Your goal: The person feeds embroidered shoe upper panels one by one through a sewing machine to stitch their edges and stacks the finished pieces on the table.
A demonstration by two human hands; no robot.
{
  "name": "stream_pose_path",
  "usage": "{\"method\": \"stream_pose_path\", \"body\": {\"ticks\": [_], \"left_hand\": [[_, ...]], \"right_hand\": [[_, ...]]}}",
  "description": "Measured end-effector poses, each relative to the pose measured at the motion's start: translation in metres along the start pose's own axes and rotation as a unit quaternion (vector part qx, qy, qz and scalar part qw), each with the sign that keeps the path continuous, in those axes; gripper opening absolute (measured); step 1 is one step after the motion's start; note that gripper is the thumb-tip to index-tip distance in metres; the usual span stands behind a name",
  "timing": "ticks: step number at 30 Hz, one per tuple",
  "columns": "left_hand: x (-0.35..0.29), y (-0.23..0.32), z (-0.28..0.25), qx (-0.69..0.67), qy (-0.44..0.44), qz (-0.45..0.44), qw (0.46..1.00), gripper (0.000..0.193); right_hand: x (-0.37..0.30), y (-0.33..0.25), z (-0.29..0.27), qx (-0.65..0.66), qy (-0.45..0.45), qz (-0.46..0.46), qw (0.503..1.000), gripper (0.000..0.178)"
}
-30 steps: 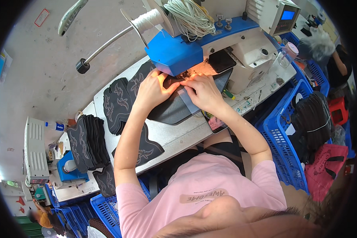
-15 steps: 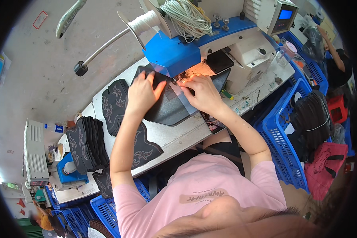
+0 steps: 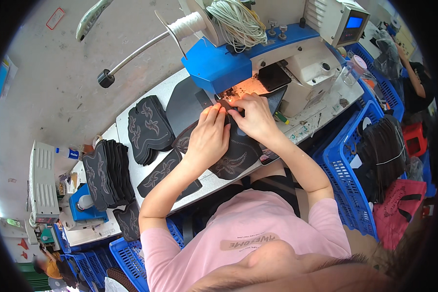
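Note:
A black panel with stitched floral curls (image 3: 236, 163) lies under the lit head of a blue and white sewing machine (image 3: 214, 63). Its lower part reaches over the table's front edge. My left hand (image 3: 209, 138) rests on the panel, fingers together and bent, tips close to the needle area. From the right, my right hand (image 3: 255, 117) pinches the panel's upper edge beside the needle, thumb and index finger nearly meeting my left fingertips. The needle itself is hidden by the machine head and my fingers. Beneath, a smooth dark plate (image 3: 182, 104) shows to the left.
Left on the table are stacked stitched panels (image 3: 148, 126), a single panel (image 3: 163, 175) and a thicker pile (image 3: 107, 173). A dark phone (image 3: 273, 77) lies on the machine bed. To the right stands a blue basket (image 3: 348, 190) with tied black pieces. A thread spool (image 3: 187, 27) hangs above.
My left hand has slid right and nearer, off the dark plate onto a stitched panel now under the machine head. My right hand has stayed near the needle. The view has shifted slightly.

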State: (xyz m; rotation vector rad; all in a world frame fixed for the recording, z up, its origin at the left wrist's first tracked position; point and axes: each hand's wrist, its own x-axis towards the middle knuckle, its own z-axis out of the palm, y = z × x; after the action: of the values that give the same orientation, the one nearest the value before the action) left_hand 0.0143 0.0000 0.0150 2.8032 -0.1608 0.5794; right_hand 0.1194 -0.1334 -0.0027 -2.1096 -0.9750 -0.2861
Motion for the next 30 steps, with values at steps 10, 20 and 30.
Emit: {"method": "stream_pose_path", "body": {"ticks": [10, 20, 30], "left_hand": [[0.007, -0.004, 0.002, -0.028, 0.005, -0.010, 1.000, 0.037], [0.014, -0.020, -0.007, -0.065, -0.029, 0.007, 0.997, 0.035], [0.010, -0.021, -0.009, -0.061, -0.040, 0.006, 0.997, 0.035]], "right_hand": [[0.010, 0.002, 0.002, 0.023, -0.043, 0.054, 0.997, 0.021], [0.010, 0.005, 0.010, 0.005, -0.008, 0.031, 0.999, 0.019], [0.008, 0.004, 0.011, -0.020, -0.001, 0.029, 0.999, 0.020]]}}
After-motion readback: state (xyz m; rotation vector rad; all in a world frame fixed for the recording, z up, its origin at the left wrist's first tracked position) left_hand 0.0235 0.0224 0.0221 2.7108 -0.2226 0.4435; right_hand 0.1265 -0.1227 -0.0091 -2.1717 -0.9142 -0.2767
